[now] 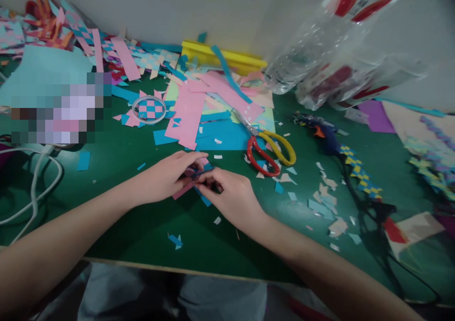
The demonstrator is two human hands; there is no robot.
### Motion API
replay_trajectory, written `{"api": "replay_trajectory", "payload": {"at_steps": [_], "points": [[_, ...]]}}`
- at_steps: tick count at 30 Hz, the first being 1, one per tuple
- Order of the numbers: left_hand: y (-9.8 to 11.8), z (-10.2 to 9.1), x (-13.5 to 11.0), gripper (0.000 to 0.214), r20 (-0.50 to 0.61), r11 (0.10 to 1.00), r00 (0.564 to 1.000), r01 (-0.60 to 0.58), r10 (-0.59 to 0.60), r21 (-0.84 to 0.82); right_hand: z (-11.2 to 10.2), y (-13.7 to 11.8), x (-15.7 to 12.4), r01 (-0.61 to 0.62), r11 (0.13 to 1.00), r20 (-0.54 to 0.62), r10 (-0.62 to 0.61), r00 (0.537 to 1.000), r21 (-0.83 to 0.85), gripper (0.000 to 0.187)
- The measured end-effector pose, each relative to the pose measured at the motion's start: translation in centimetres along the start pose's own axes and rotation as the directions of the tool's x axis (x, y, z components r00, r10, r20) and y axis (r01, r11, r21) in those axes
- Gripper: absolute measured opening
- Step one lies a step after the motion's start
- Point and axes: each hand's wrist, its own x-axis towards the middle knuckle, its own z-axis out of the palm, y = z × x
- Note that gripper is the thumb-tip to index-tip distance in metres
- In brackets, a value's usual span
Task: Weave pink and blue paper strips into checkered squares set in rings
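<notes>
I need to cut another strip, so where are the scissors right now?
In the head view, the scissors lie on the green table, up and right of the right hand, blades resting on the pink and blue paper pile.

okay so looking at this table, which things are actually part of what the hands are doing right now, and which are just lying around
In hand:
left hand and right hand, both pinching the pink and blue paper strips

Lying about:
scissors, apart from the hands
glue gun
tape roll on a checkered weave
yellow box
plastic bags
white cable
paper scraps
</notes>
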Motion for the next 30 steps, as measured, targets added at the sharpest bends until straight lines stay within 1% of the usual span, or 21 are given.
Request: {"api": "replay_trajectory", "payload": {"at_steps": [5,10,12,15,19,24,27,30], "points": [[0.2,-0.2,0.0,0.065,0.007,1.0,1.0,0.004,-0.004,0.009,-0.4,0.4,0.1,0.03,0.999,0.015,-0.03,0.999,-0.015,0.002],[0.3,-0.1,0.0,0.063,0.003,0.999,1.0,0.027,-0.027,0.02,-1.0,0.5,0.4,0.02,1.0,0.023,-0.02,1.0,0.011,0.006],[0.2,0.0,0.0,0.062,0.0,0.999,0.999,0.035,-0.035,0.014,-1.1,0.7,0.5,0.035,0.999,0.031,-0.035,0.999,0.013,0.007],[0.2,0.0,0.0,0.062,0.003,0.999,0.999,0.045,-0.045,0.01,-1.0,0.9,0.5,0.087,0.996,0.058,-0.085,0.995,-0.037,0.009],[0.1,0.0,0.0,0.062,0.004,0.999,1.0,0.018,-0.018,0.027,-0.9,1.0,0.6,0.187,0.978,0.102,-0.177,0.979,-0.095,0.012],[0.1,0.0,0.1,0.05,0.003,0.998,1.0,-0.013,0.013,0.068,-1.2,0.9,0.9,0.304,0.943,0.227,-0.269,0.936,-0.134,0.017],[0.1,-0.1,0.1,0.045,0.002,0.997,1.0,-0.012,0.012,0.07,-1.3,0.9,1.1,0.34,0.929,0.265,-0.294,0.918,-0.148,0.019],[0.2,-0.1,0.1,0.044,0.011,0.997,1.0,0.008,-0.009,0.078,-1.3,1.0,1.2,0.347,0.927,0.269,-0.301,0.915,-0.142,0.018]]}}
